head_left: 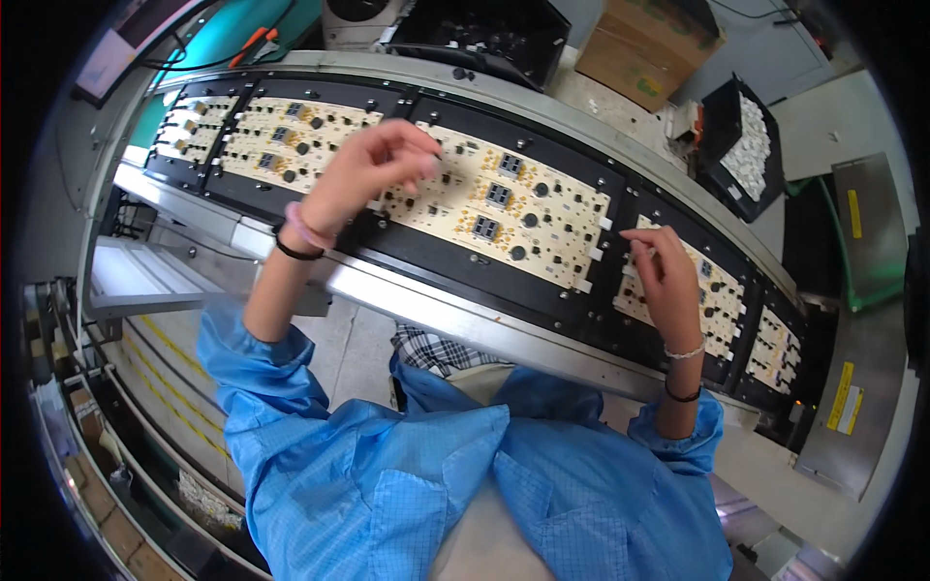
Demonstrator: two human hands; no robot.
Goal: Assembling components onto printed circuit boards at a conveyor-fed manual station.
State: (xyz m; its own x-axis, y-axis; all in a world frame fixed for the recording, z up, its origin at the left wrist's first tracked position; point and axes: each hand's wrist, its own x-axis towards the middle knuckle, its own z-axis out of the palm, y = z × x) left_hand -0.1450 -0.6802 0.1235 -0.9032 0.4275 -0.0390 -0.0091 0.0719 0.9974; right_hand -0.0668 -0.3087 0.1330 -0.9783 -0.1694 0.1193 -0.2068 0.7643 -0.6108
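Note:
My left hand (380, 167) hovers over the left end of the middle circuit board (441, 208), blurred a little. Its fingers are curled in, with a small dark component (438, 157) at the tips. My right hand (666, 276) is over the left side of the circuit board to the right (722, 334), thumb and fingers drawn together; whatever they may hold is hidden. The cream boards carry black parts, dark square blocks (499, 196) and white connectors (582, 286) along one edge.
Black carrier frames (465, 259) hold the boards on a metal-railed conveyor (417, 295). Beyond it are a black bin (484, 39), a cardboard box (647, 48) and a black tray of white connectors (744, 145). Another board (276, 136) lies to the left.

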